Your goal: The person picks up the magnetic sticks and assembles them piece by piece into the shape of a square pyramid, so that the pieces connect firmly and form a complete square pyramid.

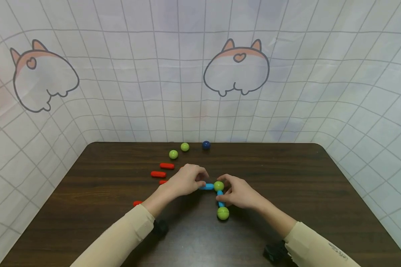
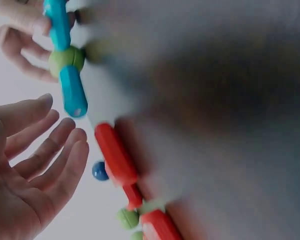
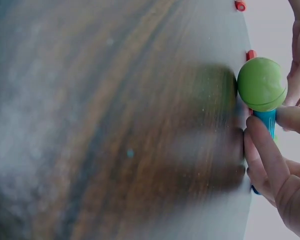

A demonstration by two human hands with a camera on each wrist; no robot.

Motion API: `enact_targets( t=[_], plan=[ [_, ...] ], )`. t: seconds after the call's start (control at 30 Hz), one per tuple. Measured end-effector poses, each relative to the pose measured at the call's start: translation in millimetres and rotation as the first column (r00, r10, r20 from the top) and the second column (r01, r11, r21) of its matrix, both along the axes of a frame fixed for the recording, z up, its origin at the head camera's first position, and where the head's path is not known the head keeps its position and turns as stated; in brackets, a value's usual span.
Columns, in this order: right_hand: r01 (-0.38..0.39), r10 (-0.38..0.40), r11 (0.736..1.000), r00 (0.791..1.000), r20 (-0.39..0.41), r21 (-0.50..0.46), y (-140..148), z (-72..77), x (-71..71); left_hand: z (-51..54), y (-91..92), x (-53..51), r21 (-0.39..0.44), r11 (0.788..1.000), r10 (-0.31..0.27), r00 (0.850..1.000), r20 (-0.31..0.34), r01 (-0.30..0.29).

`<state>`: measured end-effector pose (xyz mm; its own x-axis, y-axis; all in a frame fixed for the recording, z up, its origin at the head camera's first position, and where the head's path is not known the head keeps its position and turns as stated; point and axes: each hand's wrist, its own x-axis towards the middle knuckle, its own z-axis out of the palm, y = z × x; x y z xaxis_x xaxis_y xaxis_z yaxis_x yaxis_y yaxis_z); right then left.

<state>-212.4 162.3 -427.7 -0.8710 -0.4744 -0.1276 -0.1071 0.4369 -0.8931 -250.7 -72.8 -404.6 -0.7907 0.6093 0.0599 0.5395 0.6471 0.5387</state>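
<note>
Right sleeve (image 1: 309, 241): lettering (image 1: 338, 251), seemingly illegible | right fingers (image 3: 270, 157) pinch blue rod (image 3: 266, 122)

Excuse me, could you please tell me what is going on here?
A person's right hand pinches a blue rod that joins two green balls. A second blue rod runs leftward from the farther ball; the left hand is beside its free end, not gripping it. Several red rods lie over to the left, while two more green balls and a dark blue ball sit toward the back of the dark table.
</note>
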Motion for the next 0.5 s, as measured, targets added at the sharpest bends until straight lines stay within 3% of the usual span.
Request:
enact_targets(
  t=[0.23, 0.5],
  plan=[
    [0.019, -0.019, 1.000, 1.000, -0.001, 0.012, 1.9, 0.0, -0.6, 9.4, -18.0, -12.3, 0.067, 0.988, 0.143, 0.989, -0.040, -0.140],
    [0.017, -0.017, 0.999, 1.000, -0.013, 0.028, 3.6, -0.7, -1.4, 9.3, -40.0, -27.8, 0.141, 0.965, 0.228, 0.973, -0.030, -0.222]
  ],
)
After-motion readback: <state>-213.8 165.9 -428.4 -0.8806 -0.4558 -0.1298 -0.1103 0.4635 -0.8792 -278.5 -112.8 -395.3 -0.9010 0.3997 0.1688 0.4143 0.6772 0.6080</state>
